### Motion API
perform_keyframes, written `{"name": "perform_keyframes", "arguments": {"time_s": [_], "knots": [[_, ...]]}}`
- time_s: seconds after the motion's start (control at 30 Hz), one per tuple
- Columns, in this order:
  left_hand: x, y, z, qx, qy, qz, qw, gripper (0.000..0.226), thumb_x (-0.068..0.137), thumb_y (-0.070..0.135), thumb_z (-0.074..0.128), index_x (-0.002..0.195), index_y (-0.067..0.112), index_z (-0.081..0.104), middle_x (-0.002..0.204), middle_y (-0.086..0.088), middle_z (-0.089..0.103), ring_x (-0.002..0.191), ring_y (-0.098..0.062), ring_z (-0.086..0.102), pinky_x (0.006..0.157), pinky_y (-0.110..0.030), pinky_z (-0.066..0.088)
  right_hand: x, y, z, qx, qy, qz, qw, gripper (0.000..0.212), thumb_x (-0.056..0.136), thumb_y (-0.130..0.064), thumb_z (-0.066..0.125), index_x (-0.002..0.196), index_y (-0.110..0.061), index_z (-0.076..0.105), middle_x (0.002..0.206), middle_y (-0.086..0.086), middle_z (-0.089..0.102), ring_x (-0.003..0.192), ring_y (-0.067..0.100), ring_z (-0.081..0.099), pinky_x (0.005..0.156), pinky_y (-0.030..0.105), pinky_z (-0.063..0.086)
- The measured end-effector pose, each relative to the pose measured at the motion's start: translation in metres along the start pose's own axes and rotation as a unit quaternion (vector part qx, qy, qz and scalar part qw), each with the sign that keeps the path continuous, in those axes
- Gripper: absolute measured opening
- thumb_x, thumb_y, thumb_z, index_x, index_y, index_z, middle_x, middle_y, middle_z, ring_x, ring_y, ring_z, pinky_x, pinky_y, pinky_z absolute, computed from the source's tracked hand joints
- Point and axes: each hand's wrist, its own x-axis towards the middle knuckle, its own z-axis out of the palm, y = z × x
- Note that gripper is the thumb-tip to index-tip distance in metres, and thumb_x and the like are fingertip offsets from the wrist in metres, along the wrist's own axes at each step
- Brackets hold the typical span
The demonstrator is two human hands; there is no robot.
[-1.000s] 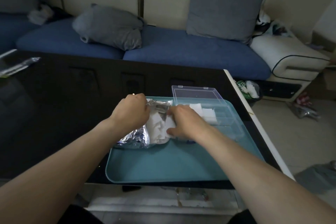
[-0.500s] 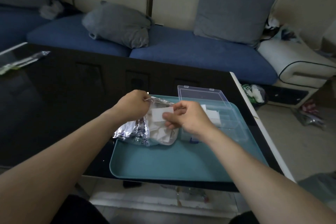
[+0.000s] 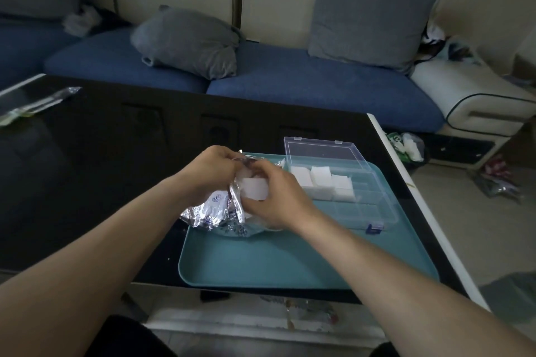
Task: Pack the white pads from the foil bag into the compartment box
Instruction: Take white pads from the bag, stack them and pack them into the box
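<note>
Left hand (image 3: 213, 169) grips the foil bag (image 3: 207, 211) by its mouth, likely to steady it on the tray (image 3: 290, 264), while the right hand (image 3: 275, 197) pinches a white pad (image 3: 253, 191) at the opening. The box (image 3: 362, 206) sits just right, lid up, far compartments already holding pads.

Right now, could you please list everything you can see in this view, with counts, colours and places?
foil bag: one, silver, crumpled on the tray's left edge
white pad: one, white, held at the bag's mouth
packed pads: several, white, in the box's far-left compartments
compartment box: one, clear, lid open, on the tray's right side
tray: one, teal, on the table
table: one, black, glossy
sofa: one, blue seat, cream back
cushions: two, grey, on the sofa
left hand: grips the bag's top
right hand: pinches the pad
</note>
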Motion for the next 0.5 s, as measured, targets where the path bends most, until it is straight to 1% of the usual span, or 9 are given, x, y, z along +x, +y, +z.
{"name": "perform_keyframes", "arguments": {"time_s": [0.03,0.07,0.17,0.23,0.3,0.37,0.43,0.47,0.5], "knots": [[-0.0012,0.0011,-0.0005,-0.005,-0.006,-0.003,1.0,0.023,0.098,0.004,0.053,0.084,0.011,0.069,0.081,-0.01,0.071,0.077,-0.022,0.066,0.072,-0.035,0.056,0.0001,-0.0007,-0.0003,-0.008,-0.005,-0.008,1.0,0.064,0.077,-0.029,0.084,0.134,-0.019,0.057,0.13,-0.002,0.062,0.12,0.016,0.056,0.098,0.024,0.043],[-0.0014,0.0014,-0.0012,-0.006,-0.012,-0.006,1.0,0.025,0.099,0.005,0.052,0.085,0.011,0.071,0.08,-0.008,0.071,0.076,-0.021,0.066,0.071,-0.032,0.056,0.0007,-0.0009,-0.0004,-0.025,-0.009,-0.015,1.0,0.068,0.075,-0.029,0.085,0.135,-0.019,0.056,0.131,-0.001,0.061,0.121,0.017,0.054,0.096,0.022,0.04],[-0.0029,0.0031,-0.0014,-0.007,-0.021,-0.018,1.0,0.022,0.1,0.01,0.054,0.089,0.009,0.073,0.091,-0.016,0.073,0.084,-0.025,0.067,0.083,-0.038,0.056,0.0019,-0.0009,0.0004,-0.066,-0.008,-0.027,0.997,0.069,0.071,-0.028,0.088,0.132,-0.018,0.059,0.133,0.001,0.06,0.124,0.019,0.051,0.091,0.016,0.032],[-0.002,0.0029,-0.0003,-0.008,-0.01,-0.018,1.0,0.021,0.099,0.011,0.056,0.086,0.01,0.072,0.087,-0.015,0.071,0.083,-0.025,0.065,0.081,-0.037,0.054,0.0011,-0.0021,0.0013,-0.07,0.01,-0.032,0.997,0.064,0.069,-0.027,0.089,0.127,-0.016,0.062,0.129,0.002,0.062,0.121,0.019,0.053,0.088,0.016,0.033],[-0.0005,0.0022,0.0015,0.007,0.008,-0.015,1.0,0.021,0.098,0.01,0.055,0.084,0.014,0.07,0.084,-0.008,0.069,0.084,-0.024,0.063,0.078,-0.036,0.051,-0.0008,-0.0031,0.0012,-0.072,0.023,-0.037,0.996,0.055,0.069,-0.025,0.089,0.118,-0.014,0.064,0.12,0.002,0.065,0.11,0.018,0.054,0.081,0.017,0.032],[0.0019,-0.0002,0.0023,0.026,0.029,-0.014,0.999,0.019,0.098,0.01,0.053,0.087,0.015,0.068,0.089,-0.006,0.07,0.092,-0.025,0.064,0.086,-0.039,0.051,-0.0014,-0.0022,0.0003,-0.072,0.037,-0.039,0.996,0.044,0.071,-0.023,0.087,0.109,-0.011,0.066,0.113,0.002,0.066,0.099,0.014,0.052,0.075,0.018,0.029],[0.0024,-0.0008,0.0021,0.029,0.037,-0.018,0.999,0.017,0.097,0.01,0.053,0.09,0.015,0.068,0.093,-0.008,0.07,0.098,-0.027,0.065,0.093,-0.043,0.052,-0.0016,-0.0013,0.001,-0.074,0.045,-0.048,0.995,0.043,0.071,-0.022,0.087,0.109,-0.012,0.068,0.114,0.004,0.066,0.104,0.018,0.055,0.079,0.018,0.032],[0.0031,-0.0008,0.0019,0.027,0.038,-0.019,0.999,0.015,0.096,0.011,0.054,0.091,0.015,0.067,0.094,-0.01,0.07,0.099,-0.029,0.065,0.095,-0.045,0.052,-0.0015,-0.0013,0.0014,-0.075,0.034,-0.051,0.995,0.051,0.069,-0.02,0.087,0.116,-0.013,0.067,0.119,0.005,0.065,0.111,0.021,0.056,0.085,0.019,0.035],[0.0034,-0.0005,0.002,0.023,0.037,-0.018,0.999,0.015,0.096,0.011,0.054,0.091,0.014,0.067,0.095,-0.011,0.07,0.1,-0.03,0.065,0.095,-0.046,0.052,-0.0017,-0.0013,0.002,-0.076,0.015,-0.053,0.996,0.065,0.067,-0.017,0.087,0.127,-0.016,0.063,0.127,0.005,0.061,0.118,0.023,0.054,0.092,0.021,0.039]]}}
